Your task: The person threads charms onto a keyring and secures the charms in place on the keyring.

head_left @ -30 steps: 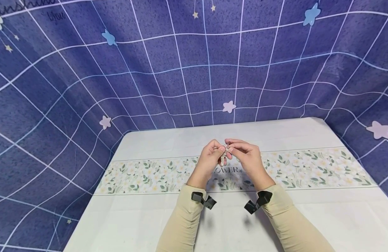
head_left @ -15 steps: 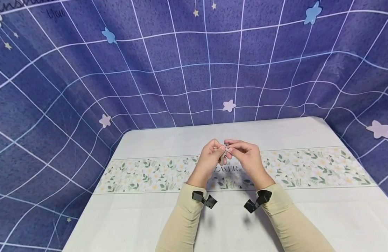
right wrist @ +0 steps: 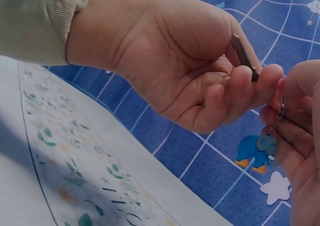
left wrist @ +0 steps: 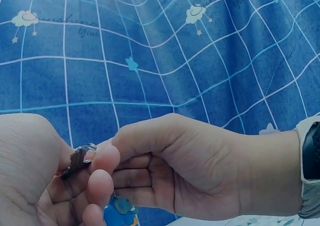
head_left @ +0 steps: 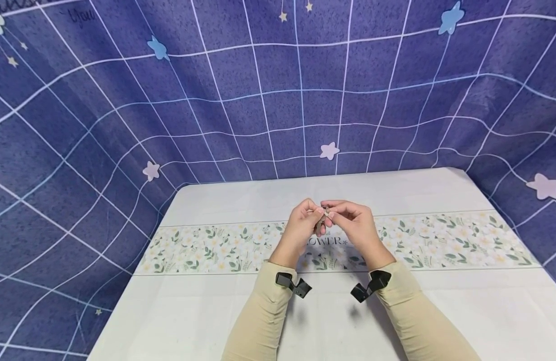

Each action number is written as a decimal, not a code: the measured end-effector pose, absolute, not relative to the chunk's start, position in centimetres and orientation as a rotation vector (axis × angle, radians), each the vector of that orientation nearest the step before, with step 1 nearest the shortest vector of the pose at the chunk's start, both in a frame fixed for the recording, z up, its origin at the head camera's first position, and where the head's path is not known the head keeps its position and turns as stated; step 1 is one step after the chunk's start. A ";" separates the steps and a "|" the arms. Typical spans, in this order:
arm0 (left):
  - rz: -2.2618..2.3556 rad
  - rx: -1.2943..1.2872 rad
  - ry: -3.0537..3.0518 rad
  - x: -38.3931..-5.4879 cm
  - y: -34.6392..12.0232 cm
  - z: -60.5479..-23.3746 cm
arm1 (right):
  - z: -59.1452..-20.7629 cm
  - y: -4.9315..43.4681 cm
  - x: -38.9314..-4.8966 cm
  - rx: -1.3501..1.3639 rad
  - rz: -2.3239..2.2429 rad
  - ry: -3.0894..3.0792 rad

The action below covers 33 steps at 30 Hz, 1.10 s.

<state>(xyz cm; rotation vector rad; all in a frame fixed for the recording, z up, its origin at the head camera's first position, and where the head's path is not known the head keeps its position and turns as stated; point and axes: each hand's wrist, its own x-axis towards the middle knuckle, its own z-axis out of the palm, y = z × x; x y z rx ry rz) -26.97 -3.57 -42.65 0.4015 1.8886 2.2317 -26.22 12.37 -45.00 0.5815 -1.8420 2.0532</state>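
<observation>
Both hands meet fingertip to fingertip above the table's floral band. My left hand (head_left: 299, 228) pinches a small metal key (right wrist: 245, 58) between thumb and curled fingers, its blade lying along the palm. Opposite it, my right hand (head_left: 356, 225) pinches the keychain at its metal ring (left wrist: 90, 147), which shows between the fingertips in the left wrist view. From the right fingers a short chain (right wrist: 283, 108) hangs, bearing a blue elephant charm (right wrist: 254, 150) with yellow feet. Fingertips hide much of the ring and the head of the key.
A white tablecloth (head_left: 196, 311) with a floral strip (head_left: 214, 249) covers the table. Behind and to the left hangs a dark blue curtain (head_left: 241, 110) with grid lines and stars. Black camera mounts (head_left: 293, 285) sit on both sleeved wrists.
The hands stay nearly in place, fingers shifting only slightly. The key between them has turned, its bright blade now looking darker and less exposed in the head view.
</observation>
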 end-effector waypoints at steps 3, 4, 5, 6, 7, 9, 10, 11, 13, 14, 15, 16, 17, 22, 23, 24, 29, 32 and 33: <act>2.223 0.379 1.890 -26.9 -3.5 -42.6 | -44.9 12.5 -26.1 0.599 2.048 -1.845; 2.220 0.371 1.889 -26.9 -3.5 -42.6 | -44.9 12.6 -26.1 0.606 2.050 -1.843; 2.221 0.363 1.884 -26.9 -3.5 -42.6 | -44.8 12.6 -26.1 0.611 2.051 -1.841; 2.224 0.358 1.880 -26.9 -3.5 -42.6 | -44.8 12.6 -26.1 0.616 2.052 -1.837; 2.227 0.353 1.875 -26.9 -3.4 -42.6 | -44.7 12.6 -26.1 0.620 2.054 -1.833; 2.229 0.356 1.872 -26.9 -3.4 -42.6 | -44.6 12.6 -26.0 0.628 2.057 -1.825; 2.230 0.361 1.871 -26.9 -3.4 -42.5 | -44.5 12.6 -26.1 0.630 2.057 -1.822; 2.234 0.367 1.871 -26.9 -3.4 -42.5 | -44.5 12.6 -26.1 0.631 2.056 -1.821; 2.238 0.377 1.869 -26.9 -3.4 -42.4 | -44.5 12.6 -26.1 0.628 2.056 -1.821; 2.241 0.382 1.867 -26.9 -3.4 -42.4 | -44.5 12.6 -26.1 0.625 2.055 -1.824; 2.244 0.385 1.861 -26.9 -3.5 -42.4 | -44.5 12.6 -26.1 0.621 2.053 -1.828; 2.243 0.387 1.859 -26.9 -3.5 -42.4 | -44.6 12.6 -26.2 0.617 2.051 -1.834; 2.243 0.391 1.858 -26.9 -3.6 -42.4 | -44.6 12.7 -26.1 0.614 2.047 -1.841; 2.235 0.399 1.870 -26.9 -3.7 -42.5 | -44.7 12.8 -26.0 0.609 2.039 -1.863; 2.234 0.398 1.876 -26.9 -3.7 -42.5 | -44.7 12.8 -26.0 0.611 2.042 -1.862; 2.232 0.396 1.883 -26.9 -3.7 -42.5 | -44.6 12.8 -26.0 0.612 2.056 -1.858; 2.218 0.392 1.935 -27.0 -4.0 -42.4 | -44.7 12.7 -26.0 0.618 2.053 -1.865; 2.216 0.402 1.954 -27.0 -4.1 -42.4 | -44.7 12.6 -26.1 0.626 2.022 -1.881; 2.219 0.406 1.956 -27.0 -4.1 -42.4 | -44.7 12.6 -26.1 0.630 2.016 -1.883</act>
